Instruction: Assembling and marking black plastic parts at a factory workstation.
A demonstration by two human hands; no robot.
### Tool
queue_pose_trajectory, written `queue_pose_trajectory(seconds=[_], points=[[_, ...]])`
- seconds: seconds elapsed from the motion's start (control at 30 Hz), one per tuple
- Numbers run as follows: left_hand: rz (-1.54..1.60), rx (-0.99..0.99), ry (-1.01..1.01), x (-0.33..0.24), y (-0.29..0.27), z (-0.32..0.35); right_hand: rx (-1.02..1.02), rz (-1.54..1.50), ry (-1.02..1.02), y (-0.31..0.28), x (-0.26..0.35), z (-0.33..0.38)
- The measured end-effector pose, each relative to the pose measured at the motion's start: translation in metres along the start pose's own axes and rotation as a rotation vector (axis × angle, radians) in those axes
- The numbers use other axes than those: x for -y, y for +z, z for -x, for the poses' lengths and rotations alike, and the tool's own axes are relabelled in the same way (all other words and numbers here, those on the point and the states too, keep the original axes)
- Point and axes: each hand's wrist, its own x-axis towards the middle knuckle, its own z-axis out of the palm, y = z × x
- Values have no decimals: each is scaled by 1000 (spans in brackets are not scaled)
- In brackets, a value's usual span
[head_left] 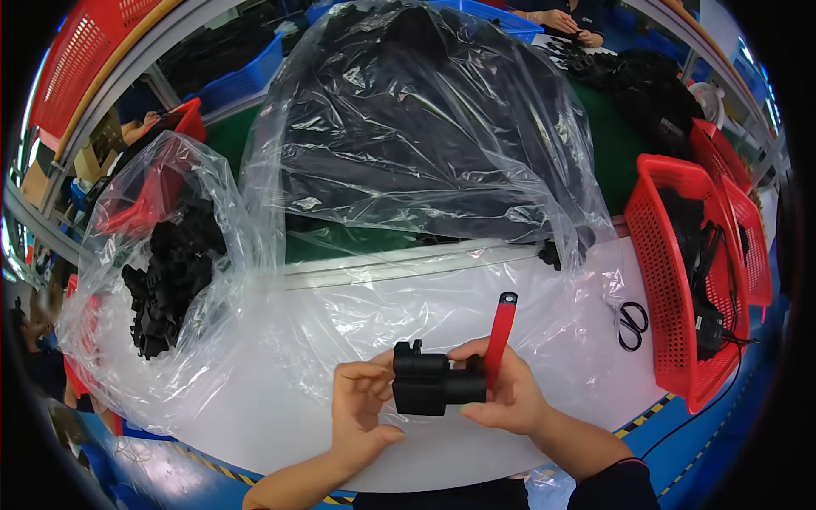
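You grip one black plastic connector block (429,385) in both hands, left hand (361,412) and right hand (501,395), the right also pinching a red flat stick tool (500,327); at 10 o'clock, a clear bag of black parts (166,280) looks nearly full, so most work remains.

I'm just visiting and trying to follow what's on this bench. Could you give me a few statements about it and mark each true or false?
1. Both hands hold one black plastic part. True: the left hand and right hand each have a grip on it.
2. The right hand also holds a blue stick. False: it is a red strip with a black tip.
3. Black-handled scissors lie on the white table, right of the hands. True.
4. The baskets on the right are green. False: they are red.
5. The clear bag on the left holds black parts. True.
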Motion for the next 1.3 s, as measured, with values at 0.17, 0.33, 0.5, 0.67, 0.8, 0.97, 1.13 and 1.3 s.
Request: queue_pose_trajectory(seconds=[0.17, 0.33, 0.5, 0.67, 0.8, 0.97, 1.13, 1.3], points=[[-324, 238, -294, -20, -17, -17, 122, 258, -7, -14, 15, -4], [-562, 208, -10, -15, -12, -13, 36, 281, -59, -7, 5, -3], [-578, 137, 56, -14, -10, -8, -23, 211, -58, -4, -3, -3], [-670, 133, 38, -14, -11, -7, -79, 206, 5, -2, -3, -4], [-731, 134, 48, -13, -6, -6, -88, 218, -55, -10, -15, 1], [-713, 104, 83, -8, -7, -5, -117, 174, -65, -7, -18, 0], [-688, 134, 66, -10, -10, -7, -125, 157, 27, -5, -10, 1], [-718, 166, 80, -15, -15, -8, -155, 194, -14, -1, -8, -3]])
